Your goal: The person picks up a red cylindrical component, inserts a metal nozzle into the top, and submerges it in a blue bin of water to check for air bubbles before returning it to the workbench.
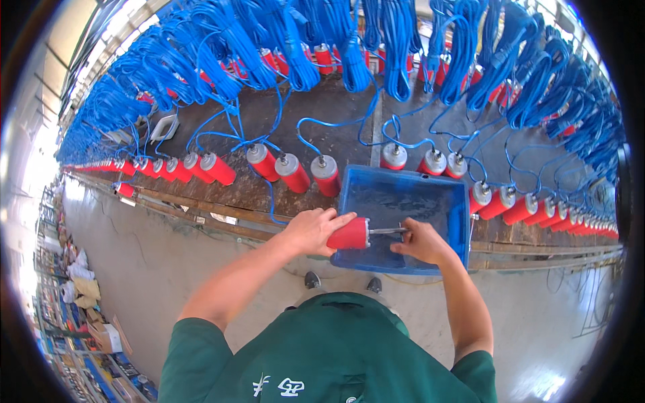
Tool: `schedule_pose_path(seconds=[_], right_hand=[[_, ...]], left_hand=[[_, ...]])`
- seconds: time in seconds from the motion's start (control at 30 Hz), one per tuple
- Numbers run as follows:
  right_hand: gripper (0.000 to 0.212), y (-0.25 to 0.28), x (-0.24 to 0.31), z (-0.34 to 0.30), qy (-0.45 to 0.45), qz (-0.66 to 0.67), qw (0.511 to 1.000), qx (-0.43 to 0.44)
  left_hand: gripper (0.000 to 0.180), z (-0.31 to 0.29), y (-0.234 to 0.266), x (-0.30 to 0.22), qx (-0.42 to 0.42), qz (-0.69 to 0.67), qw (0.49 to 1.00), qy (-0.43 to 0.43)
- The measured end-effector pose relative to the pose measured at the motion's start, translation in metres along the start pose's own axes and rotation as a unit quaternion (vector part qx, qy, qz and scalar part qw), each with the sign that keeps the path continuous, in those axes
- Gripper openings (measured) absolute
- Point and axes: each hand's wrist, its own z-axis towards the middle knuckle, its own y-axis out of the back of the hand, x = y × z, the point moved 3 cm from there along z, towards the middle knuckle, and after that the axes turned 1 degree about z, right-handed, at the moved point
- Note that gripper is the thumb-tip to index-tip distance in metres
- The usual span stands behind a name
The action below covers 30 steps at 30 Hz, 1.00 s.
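Head view, red cylinder (351,234), blue bin (459,225) beneath

Just beyond the left fingers (344,219) and right fingers (414,232), red cylinders (292,173) with metal ends lie in a row along a dark bench (316,101), stretching well to either side. Blue cords (336,123) snake behind them. Farther past the fingers hang dense blue coils (396,54). Grey floor (154,248) spreads below and left of the fingers; far left, nearer the body, are a carton (104,338) and loaded shelves (77,363).
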Motion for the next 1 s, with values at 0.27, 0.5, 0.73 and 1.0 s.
schedule_pose_path(seconds=[0.27,0.5,0.73,1.0], right_hand=[[0.024,-0.004,0.013,-0.006,-0.107,0.361,0.926,-0.011],[0.027,-0.007,-0.018,-0.026,-0.001,0.416,0.909,0.033],[0.061,0.002,0.013,-0.018,0.031,0.087,0.996,-0.001],[0.030,0.000,-0.007,-0.012,-0.048,-0.101,0.994,-0.005]], left_hand=[[0.110,-0.002,0.007,0.004,-0.020,0.022,0.999,-0.019],[0.116,-0.001,-0.005,0.003,0.007,-0.014,1.000,-0.015],[0.115,-0.004,-0.011,0.007,0.012,-0.011,1.000,-0.004],[0.114,0.005,0.001,0.000,0.038,-0.008,0.999,-0.026]])
